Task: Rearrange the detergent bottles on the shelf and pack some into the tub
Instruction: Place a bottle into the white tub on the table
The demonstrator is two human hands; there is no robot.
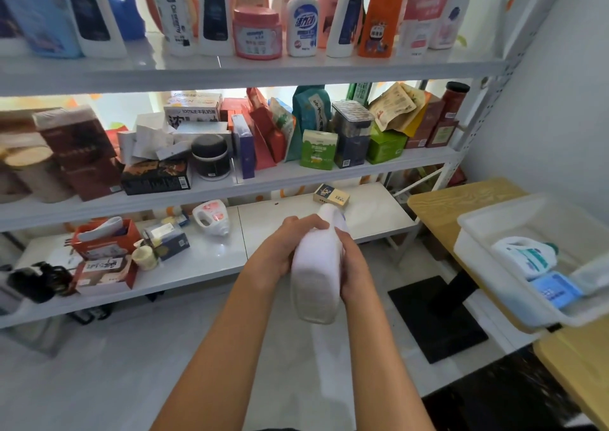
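On the left of the bottom shelf (204, 262), a small white-and-pink detergent bottle (212, 217) lies on its side among cartons, well apart from the upright bottles that crowd the top shelf (250, 68). At centre, the left hand (280, 249) wraps the upper body of a white detergent bottle (316, 275), fingers curled round its left flank. The bottle is held in mid-air in front of the bottom shelf, neck pointing away toward the shelf and base toward the camera, and appears blurred, so its label cannot be read. The right hand (351, 265) grips the opposite flank, fingers curled behind the body. The two-handed hold probably steadies a bulky, smooth container during transfer. To the right, a white plastic tub (487, 223) sits on a wooden table (461, 199) and already contains a white bottle with a green label (524, 256) lying on its side, beside a blue packet (553, 289). The tub stands near the shelf, presumably to keep the carry short.
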